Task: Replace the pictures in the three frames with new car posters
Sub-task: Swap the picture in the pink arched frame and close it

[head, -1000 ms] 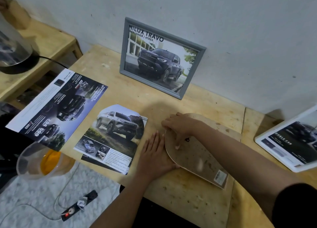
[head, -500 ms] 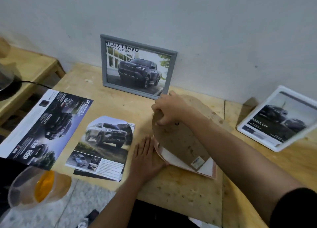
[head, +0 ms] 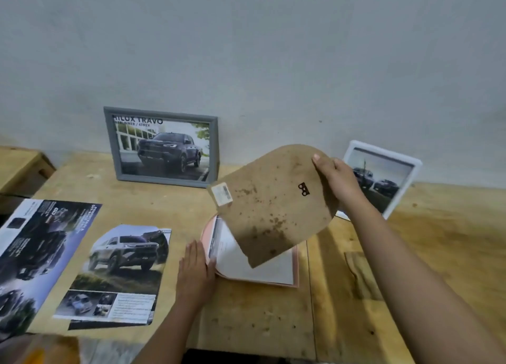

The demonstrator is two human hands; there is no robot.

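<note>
Right hand (head: 335,181) grips the brown, speckled fibreboard backing panel (head: 273,207) by its rounded edge, tilted above the pink arch-shaped frame (head: 295,265). The frame lies face down on the rough wooden table (head: 260,322), white paper exposed. Left hand (head: 194,273), flat with fingers together, rests against the frame's left rim. A glossy car poster (head: 123,268) lies just left.

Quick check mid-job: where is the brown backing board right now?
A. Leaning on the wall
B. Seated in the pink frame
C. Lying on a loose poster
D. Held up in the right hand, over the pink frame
D: the right hand grips the backing board by its edge, tilted in the air above the pink frame, where a white sheet lies uncovered.
</note>
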